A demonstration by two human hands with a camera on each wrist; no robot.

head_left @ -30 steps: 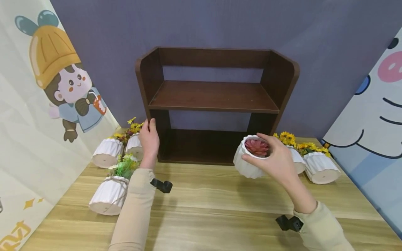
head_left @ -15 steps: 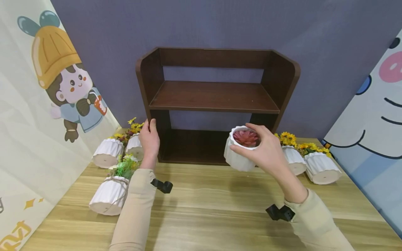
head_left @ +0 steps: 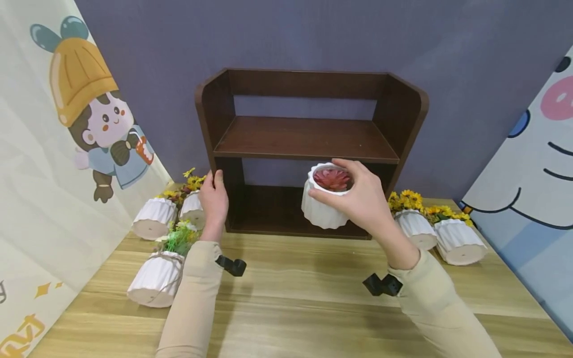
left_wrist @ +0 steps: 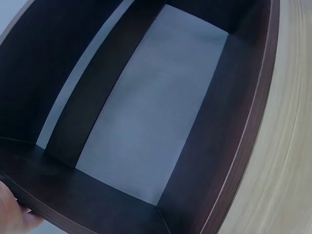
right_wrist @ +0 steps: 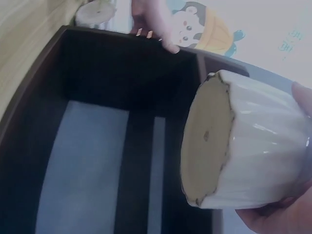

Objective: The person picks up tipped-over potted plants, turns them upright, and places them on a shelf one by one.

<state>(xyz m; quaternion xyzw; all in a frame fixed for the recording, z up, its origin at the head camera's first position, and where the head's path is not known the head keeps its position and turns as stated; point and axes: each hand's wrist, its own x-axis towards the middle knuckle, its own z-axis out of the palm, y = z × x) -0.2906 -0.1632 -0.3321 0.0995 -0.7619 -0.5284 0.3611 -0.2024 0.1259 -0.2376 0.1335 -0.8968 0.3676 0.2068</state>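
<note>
A white fluted pot (head_left: 324, 211) with a red succulent (head_left: 332, 180) hangs in the air before the lower opening of a dark brown two-tier shelf (head_left: 309, 136). My right hand (head_left: 367, 204) grips it near the rim, thumb in front and fingers round the back. The right wrist view shows the beige base (right_wrist: 207, 136) of the pot, a small hole in its middle. With my left hand (head_left: 214, 204) I hold the front edge of the shelf's left side panel. That hand also shows at the corner of the left wrist view, fingers (left_wrist: 9, 212) against the panel.
Several white pots of flowers lie tipped on the wooden table (head_left: 286, 298). On the left, a green-flowered pot (head_left: 156, 278) is beside my sleeve, with yellow-flowered pots (head_left: 154, 219) behind. Two more yellow-flowered pots, one the outer pot (head_left: 460, 241), lie right of the shelf.
My right hand has carried the succulent pot up and to the left, from beside the right-hand flower pots to before the shelf's lower opening. My left hand has stayed on the panel.
</note>
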